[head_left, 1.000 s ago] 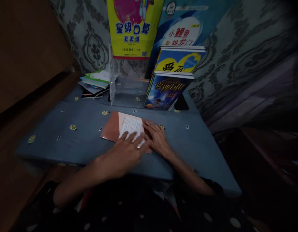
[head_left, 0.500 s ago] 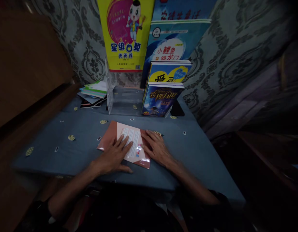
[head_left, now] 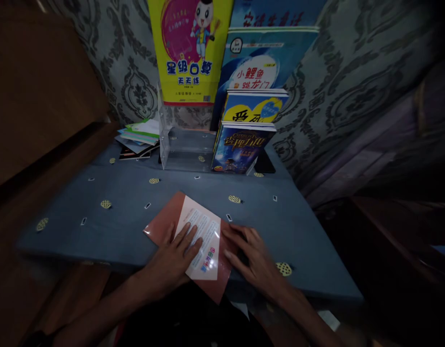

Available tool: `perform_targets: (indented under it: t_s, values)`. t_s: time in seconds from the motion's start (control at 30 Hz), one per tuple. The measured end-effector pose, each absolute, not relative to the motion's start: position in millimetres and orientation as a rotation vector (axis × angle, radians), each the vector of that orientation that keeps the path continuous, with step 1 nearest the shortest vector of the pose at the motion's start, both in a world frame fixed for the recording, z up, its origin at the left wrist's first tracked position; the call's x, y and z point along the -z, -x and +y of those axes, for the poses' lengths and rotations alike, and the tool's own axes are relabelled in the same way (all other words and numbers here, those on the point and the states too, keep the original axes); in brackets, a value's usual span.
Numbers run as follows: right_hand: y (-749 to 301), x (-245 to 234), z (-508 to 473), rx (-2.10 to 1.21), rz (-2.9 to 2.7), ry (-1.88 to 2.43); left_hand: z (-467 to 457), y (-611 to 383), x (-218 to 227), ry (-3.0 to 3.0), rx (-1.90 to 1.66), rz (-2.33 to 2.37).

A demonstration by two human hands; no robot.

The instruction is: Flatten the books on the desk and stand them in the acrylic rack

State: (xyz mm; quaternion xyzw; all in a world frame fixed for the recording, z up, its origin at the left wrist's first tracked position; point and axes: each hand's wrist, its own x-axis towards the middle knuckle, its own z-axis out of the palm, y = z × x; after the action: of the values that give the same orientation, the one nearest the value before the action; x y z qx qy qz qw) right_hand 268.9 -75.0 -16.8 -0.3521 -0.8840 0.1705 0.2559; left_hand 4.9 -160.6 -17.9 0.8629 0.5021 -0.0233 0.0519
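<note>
A thin reddish-brown book point(head_left: 217, 284) with a white printed panel lies turned at an angle at the table's front edge, its lower corner past the edge. Across its left part rests my left hand point(head_left: 174, 260), fingers on the cover and the thumb hidden below the near edge. My right hand point(head_left: 253, 260) is at the book's right edge, slightly blurred. Its fingers and thumb are apart, with the fingertips touching the cover's margin.
A clear acrylic stand point(head_left: 186, 161) holds a yellow workbook point(head_left: 189, 67) and several books on the right, a dark blue one point(head_left: 240, 149) in front. Left of it lies a pile of booklets point(head_left: 139, 137). A dark flat object point(head_left: 266, 161) lies behind the stand's right side.
The book has turned clockwise and come nearer to me, its lower corner now over the front edge. Both hands moved towards me with it; my left thumb went out of sight.
</note>
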Motion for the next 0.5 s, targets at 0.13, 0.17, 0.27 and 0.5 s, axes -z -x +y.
perform_targets:
  t_s: [0.13,0.17,0.27,0.5]
  values:
    - [-270.6,5.3,-71.2,-0.766,-2.276,1.010,-161.2,5.3,17.4,-2.697,-0.168,1.479]
    - [-269.9,2.3,-68.6,-0.851,-2.244,1.004,-158.9,9.2,13.9,-2.705,-0.267,1.449]
    - [-264.7,-4.8,-57.8,-1.117,-2.107,0.933,-144.3,19.4,-5.8,-2.688,-0.637,1.351]
    - [-233.2,-8.9,-19.6,-1.461,-1.558,0.779,-103.0,23.8,-76.8,-2.409,-1.345,1.252]
